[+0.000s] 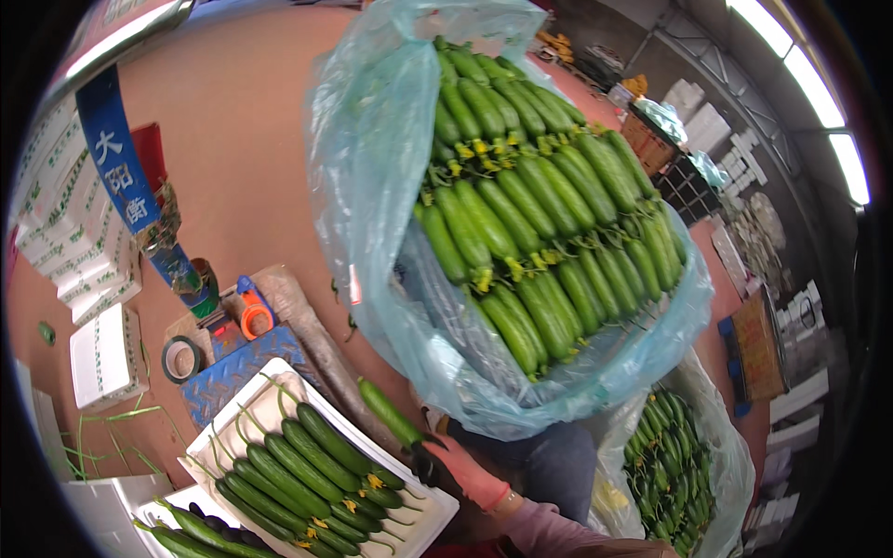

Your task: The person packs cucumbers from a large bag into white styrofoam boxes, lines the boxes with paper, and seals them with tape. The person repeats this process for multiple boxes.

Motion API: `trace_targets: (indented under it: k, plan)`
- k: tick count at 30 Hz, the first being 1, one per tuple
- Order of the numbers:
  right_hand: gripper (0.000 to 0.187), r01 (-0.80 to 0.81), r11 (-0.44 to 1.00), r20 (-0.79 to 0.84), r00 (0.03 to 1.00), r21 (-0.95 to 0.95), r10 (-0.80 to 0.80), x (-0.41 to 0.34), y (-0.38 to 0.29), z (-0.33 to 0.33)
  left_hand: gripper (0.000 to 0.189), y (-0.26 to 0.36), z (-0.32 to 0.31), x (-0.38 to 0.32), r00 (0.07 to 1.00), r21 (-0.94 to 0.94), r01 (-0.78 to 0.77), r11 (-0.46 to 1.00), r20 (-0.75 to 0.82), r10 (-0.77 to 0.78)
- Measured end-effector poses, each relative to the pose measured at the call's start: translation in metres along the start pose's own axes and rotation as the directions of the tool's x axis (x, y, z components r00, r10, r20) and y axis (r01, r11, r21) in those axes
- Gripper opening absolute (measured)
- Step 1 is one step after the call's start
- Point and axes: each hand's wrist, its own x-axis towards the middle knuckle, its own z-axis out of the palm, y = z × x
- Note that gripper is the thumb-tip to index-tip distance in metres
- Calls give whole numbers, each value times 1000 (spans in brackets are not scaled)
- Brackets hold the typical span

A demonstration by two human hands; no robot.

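Note:
My right hand (pixel 453 464), in a coral and black work glove, grips one end of a green cucumber (pixel 388 411). That cucumber points up and left, above the right edge of a white foam box (pixel 443 513). In the box, dark green cucumbers (pixel 303 457) with long stems and some yellow blossoms lie side by side on pale lining. Beyond my hand, a large bluish plastic bag (pixel 370 160) stands wide, with rows of cucumbers (pixel 516 209) packed in it. My left hand is out of view.
At the left are a blue metal platform (pixel 244 370), a tape roll (pixel 183 359), an orange tape dispenser (pixel 257 317), a blue post (pixel 115 150) and stacked white boxes (pixel 77 230). Lower right stands another bag of cucumbers (pixel 670 460); lower left, more cucumbers (pixel 202 533).

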Motion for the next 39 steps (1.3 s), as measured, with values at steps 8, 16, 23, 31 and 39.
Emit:
trace_targets:
  k: [8, 16, 23, 31, 39]
  plan:
    - [40, 224, 936, -420, 847, -272, -325, -161, -83, -200, 61, -22, 18, -21, 959, 873, -281, 398, 242, 146]
    - [42, -77, 348, -334, 525, -934, -783, -144, -81, -255, 68, -54, 13, -23, 944, 349, 116, 930, 253, -213]
    - [78, -28, 238, -215, 538, -971, -815, -69, -147, -284, 67, -91, 37, -79, 999, 835, 3, 550, -28, 38]
    - [58, -235, 301, -379, 649, -924, -659, 98, -244, -311, 62, -123, 44, -63, 958, 347, 251, 903, -220, -182]
    - [66, -155, 441, -378, 792, -884, -480, 110, -272, -337, 78, -181, 50, -16, 948, 263, 315, 912, -43, -315]
